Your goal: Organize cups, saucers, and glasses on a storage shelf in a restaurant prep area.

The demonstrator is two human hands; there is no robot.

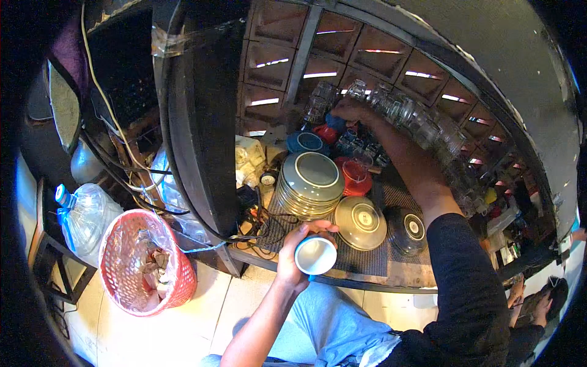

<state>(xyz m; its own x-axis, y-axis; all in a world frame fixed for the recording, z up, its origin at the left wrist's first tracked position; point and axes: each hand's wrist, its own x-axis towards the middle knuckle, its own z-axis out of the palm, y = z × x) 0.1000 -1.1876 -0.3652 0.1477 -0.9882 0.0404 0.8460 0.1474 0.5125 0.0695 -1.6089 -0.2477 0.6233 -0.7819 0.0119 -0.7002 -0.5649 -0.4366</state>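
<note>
A blue cup with a white inside [316, 256] is in my left hand [293, 250], its mouth turned up towards me. That hand is in front of the shelf, near a tall stack of upturned grey bowls [316, 169]. My right arm stretches to the back of the shelf. There my right hand [354, 111] grips a small blue cup [336, 122], partly hidden by the fingers. Just below it is a red cup [325, 134], beside clear glasses [351, 143]. Upturned drinking glasses [406, 110] are lined up along the back.
An upturned tan bowl [361, 222], a dark bowl [406, 229], red dishes [354, 176] and blue dishes [306, 141] share the shelf. A black post [197, 114] with hanging cables borders its left. A red waste basket [183, 280] stands on the floor. Another person's hands [541, 309] appear far right.
</note>
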